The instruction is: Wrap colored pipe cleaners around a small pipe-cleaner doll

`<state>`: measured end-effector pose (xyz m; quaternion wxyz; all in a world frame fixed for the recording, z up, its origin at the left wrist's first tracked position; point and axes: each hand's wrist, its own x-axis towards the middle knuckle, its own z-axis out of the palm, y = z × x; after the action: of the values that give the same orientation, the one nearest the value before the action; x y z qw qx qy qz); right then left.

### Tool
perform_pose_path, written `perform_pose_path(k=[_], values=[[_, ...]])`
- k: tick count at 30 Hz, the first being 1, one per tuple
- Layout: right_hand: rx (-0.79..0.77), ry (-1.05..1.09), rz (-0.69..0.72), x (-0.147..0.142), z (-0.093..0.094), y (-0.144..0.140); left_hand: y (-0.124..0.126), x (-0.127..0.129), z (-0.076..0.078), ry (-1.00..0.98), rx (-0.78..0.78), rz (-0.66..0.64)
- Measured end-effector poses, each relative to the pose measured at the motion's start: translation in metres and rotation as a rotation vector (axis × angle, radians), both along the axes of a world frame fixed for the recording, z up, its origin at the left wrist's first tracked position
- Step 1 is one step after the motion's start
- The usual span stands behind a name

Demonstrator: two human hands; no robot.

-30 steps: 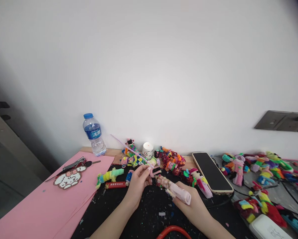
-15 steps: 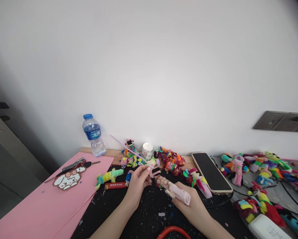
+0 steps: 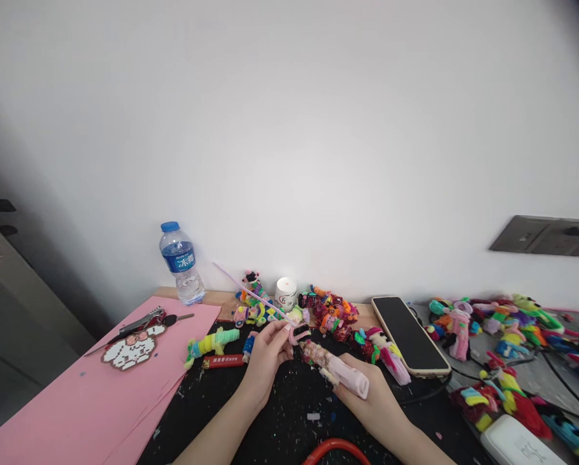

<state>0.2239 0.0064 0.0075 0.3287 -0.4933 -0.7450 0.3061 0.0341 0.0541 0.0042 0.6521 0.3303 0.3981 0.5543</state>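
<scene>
My left hand is closed, thumb and fingertips pinching a lilac pipe cleaner. The stem's long free end slants up and to the left. Beside those fingertips is a small pink looped piece with black on it. My right hand is closed around a pale pink stick-like item with a slot at its near end. Its far part, mottled pink and brown, points at my left fingertips. My fingers partly cover it, so its exact kind is unclear.
Several pipe-cleaner figures surround the black mat, with more on the right. A phone, white cup, water bottle, pink sheets, folding tool, white case and red curved handle also lie around.
</scene>
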Motion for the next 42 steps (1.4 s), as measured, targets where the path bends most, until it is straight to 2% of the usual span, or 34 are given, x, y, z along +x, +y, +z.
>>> perform_pose_path(k=[11, 18, 24, 30, 35, 38, 42], values=[[0.116, -0.100, -0.008, 0.002, -0.003, -0.001, 0.003, -0.002, 0.000, -0.025, 0.011, 0.047], [0.200, -0.246, -0.248, 0.008, -0.003, 0.000, 0.004, -0.002, 0.000, -0.013, 0.030, 0.107], [0.238, -0.443, -0.247, 0.007, -0.002, -0.002, 0.003, -0.001, -0.001, 0.029, 0.047, 0.057], [0.242, -0.552, -0.291, 0.005, -0.008, 0.000, 0.003, 0.002, -0.004, 0.167, 0.167, -0.001], [0.345, -0.457, -0.276, 0.006, -0.005, -0.003, -0.003, 0.003, -0.003, 0.288, 0.313, -0.028], [0.440, -0.339, -0.206, 0.006, -0.004, -0.007, -0.008, 0.004, -0.002, 0.405, 0.405, -0.065], [0.467, -0.236, -0.091, 0.004, -0.006, -0.011, -0.013, 0.006, 0.000, 0.570, 0.509, -0.104]])
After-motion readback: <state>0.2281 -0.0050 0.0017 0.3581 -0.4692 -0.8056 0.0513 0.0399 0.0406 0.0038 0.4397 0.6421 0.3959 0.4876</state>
